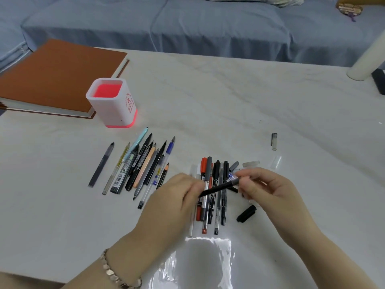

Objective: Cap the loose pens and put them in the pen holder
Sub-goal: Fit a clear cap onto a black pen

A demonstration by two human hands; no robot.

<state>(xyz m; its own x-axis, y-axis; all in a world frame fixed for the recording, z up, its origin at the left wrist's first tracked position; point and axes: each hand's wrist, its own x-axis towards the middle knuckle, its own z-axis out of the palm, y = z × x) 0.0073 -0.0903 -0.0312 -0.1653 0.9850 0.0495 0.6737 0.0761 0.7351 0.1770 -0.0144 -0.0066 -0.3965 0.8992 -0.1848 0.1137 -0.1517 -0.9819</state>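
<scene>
My left hand grips the lower end of a thin black pen held slantwise above the table. My right hand pinches a translucent cap at the pen's upper tip. Under them lies a bundle of capped pens, red, grey and black. To the left, a fan of uncapped pens lies with tips pointing away from me. The white pen holder with a pink base stands upright behind that fan, with no pens inside. Loose caps lie to the right: a black cap, a clear cap and a dark-clipped cap.
An orange-brown book lies at the back left, touching the holder's side. A clear plastic bag lies at the near edge between my forearms. A white cylinder stands at the far right. A blue-covered sofa runs behind the table.
</scene>
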